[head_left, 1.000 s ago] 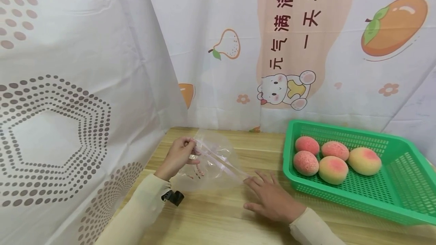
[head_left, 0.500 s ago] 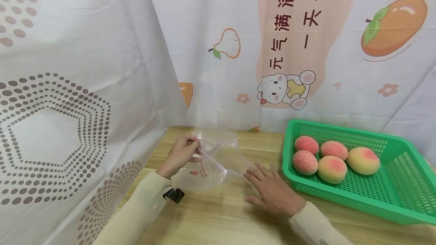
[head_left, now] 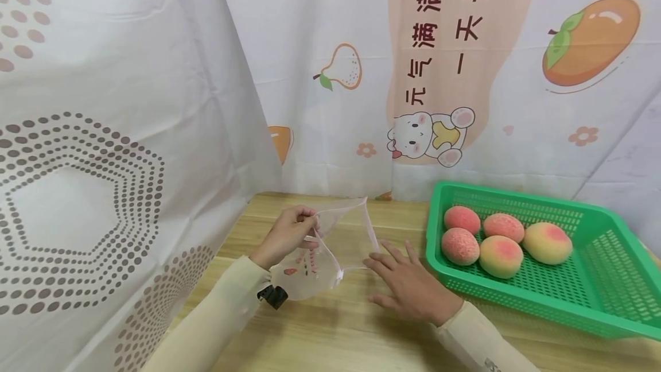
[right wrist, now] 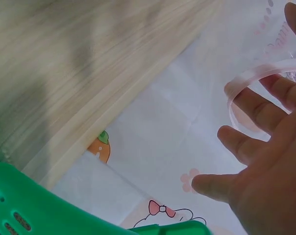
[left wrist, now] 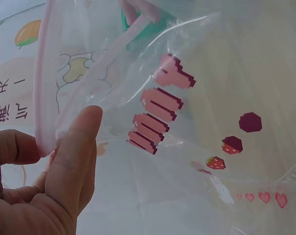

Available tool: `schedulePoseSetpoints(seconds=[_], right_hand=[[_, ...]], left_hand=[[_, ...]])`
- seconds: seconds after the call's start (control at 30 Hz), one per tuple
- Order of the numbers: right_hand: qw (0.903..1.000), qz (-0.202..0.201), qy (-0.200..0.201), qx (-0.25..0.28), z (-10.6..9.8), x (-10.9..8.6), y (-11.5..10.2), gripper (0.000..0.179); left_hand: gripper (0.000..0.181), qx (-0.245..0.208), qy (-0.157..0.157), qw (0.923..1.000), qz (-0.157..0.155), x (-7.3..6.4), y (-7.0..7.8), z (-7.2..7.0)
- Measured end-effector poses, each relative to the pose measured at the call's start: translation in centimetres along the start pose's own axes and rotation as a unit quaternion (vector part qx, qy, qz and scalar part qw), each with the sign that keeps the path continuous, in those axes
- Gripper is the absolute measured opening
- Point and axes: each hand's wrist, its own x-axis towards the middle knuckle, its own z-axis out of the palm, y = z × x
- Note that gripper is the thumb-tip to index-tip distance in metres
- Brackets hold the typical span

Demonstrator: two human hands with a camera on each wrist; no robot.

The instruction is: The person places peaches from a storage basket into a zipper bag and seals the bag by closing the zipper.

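Note:
A clear plastic zip bag (head_left: 310, 287) with a pink zip strip (head_left: 370, 227) stands over the wooden table, its mouth spread wide. My left hand (head_left: 289, 235) pinches one side of the bag's rim between thumb and fingers. Pink lettering (left wrist: 160, 105) and small strawberries are printed on the film in the left wrist view. On the opposite side, my right hand (head_left: 413, 289) has its fingers spread and fairly straight. In the right wrist view the pink rim (right wrist: 258, 73) runs across its fingertips. Nothing shows inside the bag except the print.
To the right stands a green plastic basket (head_left: 583, 286) with several peaches (head_left: 501, 257), some pink and some yellow with a pink blush. Patterned white cloth (head_left: 320, 131) hangs behind the table (head_left: 289, 337) and on its left.
The bag's mouth has gone from nearly flat to wide apart, its far rim now raised. My left hand has shifted slightly right, still pinching the rim. The right hand has barely moved.

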Motion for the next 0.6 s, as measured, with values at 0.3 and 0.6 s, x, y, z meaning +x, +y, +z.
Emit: schedulePoseSetpoints(seconds=[0.3, 0.6], right_hand=[[0.9999, -0.001, 0.015, 0.006, -0.6, 0.1, 0.1, 0.063], [0.9993, -0.010, 0.037, -0.002, -1.3, -0.2, 0.4, 0.064]], left_hand=[[0.026, -0.005, -0.024, 0.9997, 0.005, 0.6, 0.2, 0.3], [0.026, -0.014, -0.034, 0.9993, -0.002, 0.8, 0.4, 0.5]])
